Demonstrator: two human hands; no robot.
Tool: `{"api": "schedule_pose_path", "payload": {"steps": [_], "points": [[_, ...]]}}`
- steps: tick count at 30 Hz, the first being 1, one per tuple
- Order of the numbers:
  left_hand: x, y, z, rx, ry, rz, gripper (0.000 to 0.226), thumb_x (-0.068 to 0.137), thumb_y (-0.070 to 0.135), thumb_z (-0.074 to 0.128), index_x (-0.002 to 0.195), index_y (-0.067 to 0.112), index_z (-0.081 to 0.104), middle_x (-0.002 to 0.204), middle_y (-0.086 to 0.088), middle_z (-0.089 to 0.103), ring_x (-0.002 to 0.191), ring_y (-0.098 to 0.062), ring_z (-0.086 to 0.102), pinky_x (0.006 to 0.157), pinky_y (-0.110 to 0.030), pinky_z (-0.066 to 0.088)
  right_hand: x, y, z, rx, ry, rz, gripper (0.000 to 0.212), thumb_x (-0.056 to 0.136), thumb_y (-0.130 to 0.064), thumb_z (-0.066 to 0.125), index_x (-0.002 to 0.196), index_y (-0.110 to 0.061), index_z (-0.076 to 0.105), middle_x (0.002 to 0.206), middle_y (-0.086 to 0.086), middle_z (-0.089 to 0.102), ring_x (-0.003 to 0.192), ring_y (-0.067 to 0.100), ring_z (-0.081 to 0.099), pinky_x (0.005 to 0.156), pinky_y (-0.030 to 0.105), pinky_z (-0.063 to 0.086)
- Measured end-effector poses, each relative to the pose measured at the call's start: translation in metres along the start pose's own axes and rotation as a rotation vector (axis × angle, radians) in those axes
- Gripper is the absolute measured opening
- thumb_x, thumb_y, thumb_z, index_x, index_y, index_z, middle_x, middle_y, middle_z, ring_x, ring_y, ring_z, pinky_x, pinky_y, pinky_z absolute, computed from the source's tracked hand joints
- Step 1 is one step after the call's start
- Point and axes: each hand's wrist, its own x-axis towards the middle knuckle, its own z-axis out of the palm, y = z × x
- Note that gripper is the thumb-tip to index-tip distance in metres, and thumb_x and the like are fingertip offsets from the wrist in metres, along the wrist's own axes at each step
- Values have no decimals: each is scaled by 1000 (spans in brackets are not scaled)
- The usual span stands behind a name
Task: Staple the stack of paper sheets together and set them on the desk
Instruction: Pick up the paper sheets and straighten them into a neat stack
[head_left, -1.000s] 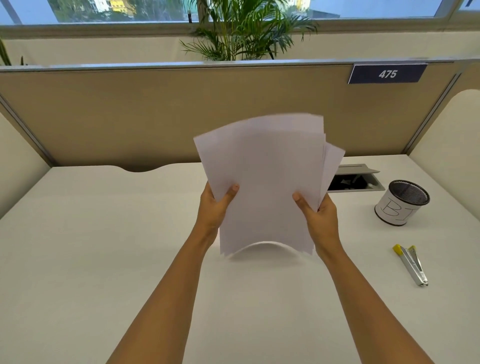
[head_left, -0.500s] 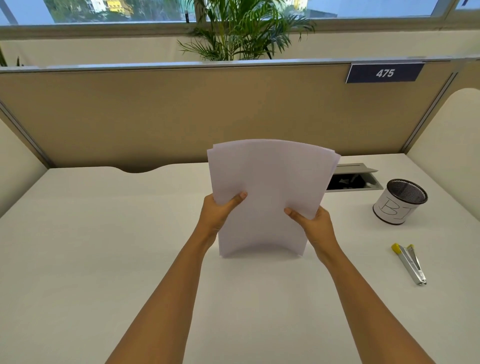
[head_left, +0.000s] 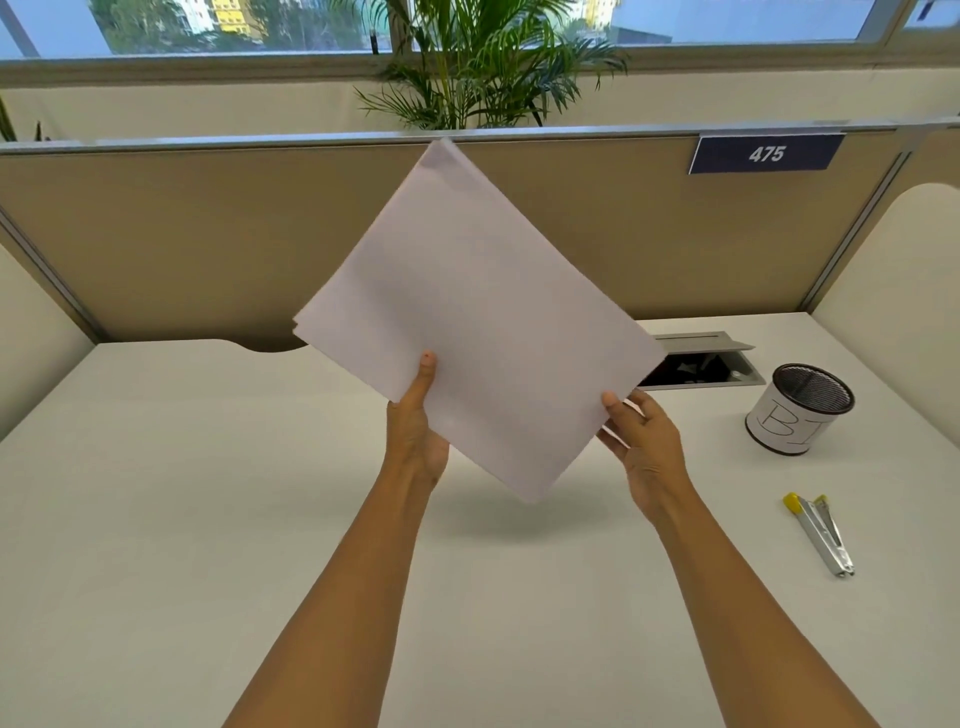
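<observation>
A stack of white paper sheets (head_left: 483, 322) hangs in the air above the white desk (head_left: 156, 493), turned so one corner points down. My left hand (head_left: 415, 421) grips its lower left edge, thumb on the front. My right hand (head_left: 641, 441) holds the lower right edge, thumb tip on the front and fingers behind. A silver stapler with yellow ends (head_left: 821, 532) lies on the desk at the right, well apart from both hands.
A mesh pen cup with a white label (head_left: 800, 410) stands right of the sheets. An open cable hatch (head_left: 701, 364) sits in the desk behind my right hand. A beige partition (head_left: 208, 234) with a sign reading 475 closes off the back.
The stack stood upright with its bottom edge on the desk. Now it is lifted off the desk and rotated, one corner down, with the sheets lying more evenly together.
</observation>
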Motion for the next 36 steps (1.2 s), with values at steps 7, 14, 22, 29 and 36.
{"api": "schedule_pose_path", "payload": {"steps": [7, 14, 22, 29, 36], "points": [[-3, -20, -8, -14, 181, -95, 43, 83, 23, 66, 125, 12, 57, 122, -7, 64, 110, -25, 62, 93, -44, 51, 3, 0, 13, 52, 28, -6, 61, 58, -29, 81, 113, -22, 56, 108, -3, 69, 94, 14, 68, 72, 28, 57], [11, 6, -58, 391, 216, -29, 40, 86, 9, 61, 125, 16, 56, 122, -4, 59, 109, -23, 57, 88, -33, 50, 11, -7, -30, -254, 55, -27, 42, 81, -14, 68, 120, -18, 53, 113, 3, 64, 97, 20, 63, 86, 39, 52], [21, -7, -96, 994, 103, -358, 42, 86, 21, 63, 123, 1, 57, 124, -13, 60, 106, -31, 60, 94, -38, 46, 17, 13, -52, -473, 38, 219, 62, 78, -19, 73, 132, -11, 43, 118, 7, 55, 99, 27, 57, 83, 39, 49], [11, -27, -94, 1344, 73, -344, 42, 95, 17, 44, 136, 9, 42, 145, -11, 40, 130, -30, 41, 108, -40, 34, 15, 38, -51, -693, 63, 299, 66, 81, -23, 70, 137, -9, 36, 135, 15, 48, 115, 33, 52, 97, 44, 45], [9, -33, -91, 1456, 81, -278, 40, 97, 25, 40, 131, 4, 47, 137, -15, 48, 125, -31, 46, 101, -35, 37, 15, 46, -50, -930, 53, 273, 70, 87, -16, 63, 145, -13, 25, 142, 16, 42, 127, 37, 42, 106, 45, 37]]}}
